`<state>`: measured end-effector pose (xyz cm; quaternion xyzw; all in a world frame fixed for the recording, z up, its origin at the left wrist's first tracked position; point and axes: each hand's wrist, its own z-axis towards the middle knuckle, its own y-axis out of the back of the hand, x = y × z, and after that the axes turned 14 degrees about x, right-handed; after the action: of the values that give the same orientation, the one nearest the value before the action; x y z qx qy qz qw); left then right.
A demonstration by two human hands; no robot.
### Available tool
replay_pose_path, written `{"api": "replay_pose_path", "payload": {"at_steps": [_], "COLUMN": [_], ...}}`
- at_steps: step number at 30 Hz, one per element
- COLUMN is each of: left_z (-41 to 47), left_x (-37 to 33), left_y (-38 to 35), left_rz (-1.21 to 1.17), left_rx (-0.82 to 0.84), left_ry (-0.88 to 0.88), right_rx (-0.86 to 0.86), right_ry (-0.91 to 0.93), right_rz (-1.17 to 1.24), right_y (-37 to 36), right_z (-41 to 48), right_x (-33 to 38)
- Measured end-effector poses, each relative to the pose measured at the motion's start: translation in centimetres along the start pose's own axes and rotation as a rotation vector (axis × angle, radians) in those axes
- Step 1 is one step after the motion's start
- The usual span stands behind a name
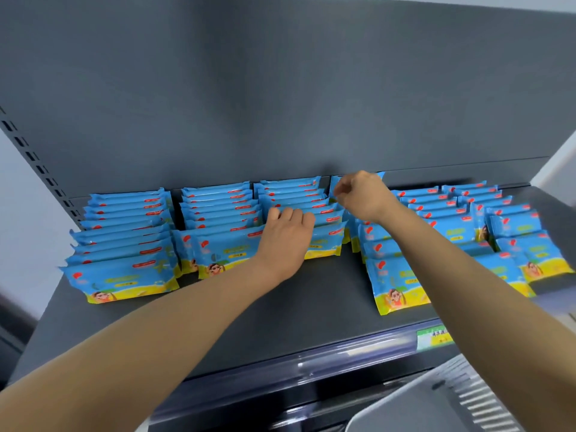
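I am stocking the shelf (280, 310) with blue snack packets. The step in hand, as I judge it, is seating one at the far end of the fourth row (378, 244). My right hand (363, 194) is closed, its fingers bunched in a pinch on the back packet (334, 183). That packet stands upright at twelve o'clock of the row, close to the back panel (280, 88). My left hand (285, 232), at eight o'clock from the right one, hooks its curled fingers over the top edges of the third row (296, 194) and steadies those packets.

Next I should press the back packet square against its neighbours and let go cleanly, so nothing tips. The left hand should stay braced so the third row does not lean toward three o'clock into the gap.
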<state>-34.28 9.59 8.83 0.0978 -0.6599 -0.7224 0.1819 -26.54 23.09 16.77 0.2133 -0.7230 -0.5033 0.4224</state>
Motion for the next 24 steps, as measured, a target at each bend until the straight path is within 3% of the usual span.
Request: {"api": "replay_pose_path", "payload": {"at_steps": [7, 10, 15, 20, 24], "left_z": [-0.9, -1.6, -2.8, -3.3, -4.4], "left_x": [0.6, 1.3, 2.9, 2.8, 3.7], "left_y": [0.1, 0.2, 0.3, 0.5, 1.5], "left_rz": [-0.011, 0.002, 0.019, -0.008, -0.058], "left_rx": [-0.011, 0.015, 0.015, 0.022, 0.007], "left_ry": [-0.031, -0.048, -0.047, -0.030, -0.006], "right_rx": [0.116, 0.206, 0.196, 0.341, 0.236], "right_ry": [0.056, 0.069, 0.101, 0.077, 0.107], "right_rz": [-0.006, -0.067, -0.116, -0.265, -0.403], "right_y": [-0.6, -1.0, -1.5, -2.0, -2.8], "right_z": [-0.1, -0.2, -0.1, -0.7, -1.2], "right_x": [0.7, 1.4, 2.7, 3.3, 3.1]}}
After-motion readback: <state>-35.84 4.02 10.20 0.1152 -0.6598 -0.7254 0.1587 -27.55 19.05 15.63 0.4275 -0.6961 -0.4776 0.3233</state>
